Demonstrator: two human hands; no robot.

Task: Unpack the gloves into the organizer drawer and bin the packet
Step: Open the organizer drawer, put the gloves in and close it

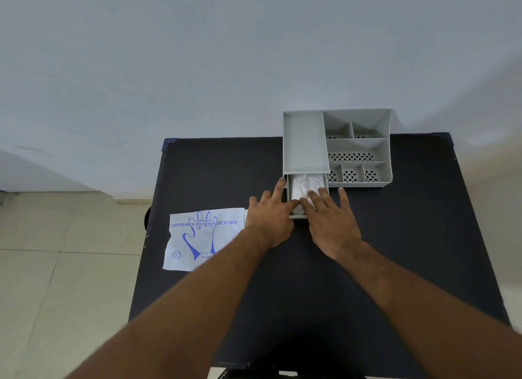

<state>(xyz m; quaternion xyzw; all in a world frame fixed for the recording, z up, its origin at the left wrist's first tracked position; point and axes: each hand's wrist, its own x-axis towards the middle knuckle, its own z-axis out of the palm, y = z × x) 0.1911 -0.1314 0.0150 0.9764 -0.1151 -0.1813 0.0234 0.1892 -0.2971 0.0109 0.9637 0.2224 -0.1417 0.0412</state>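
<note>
A grey organizer stands at the back of the black table, its small drawer pulled out toward me. Crumpled clear gloves lie inside the drawer. My left hand lies flat at the drawer's left side, index finger along its outer wall. My right hand has straight fingers spread, some of them on the gloves at the drawer's front. The flat white glove packet with blue print lies on the table to the left, partly under my left forearm.
The organizer's other compartments have perforated floors and hold nothing. A white wall rises behind the table. Beige floor tiles show to the left, and the packet hangs slightly over the table's left edge.
</note>
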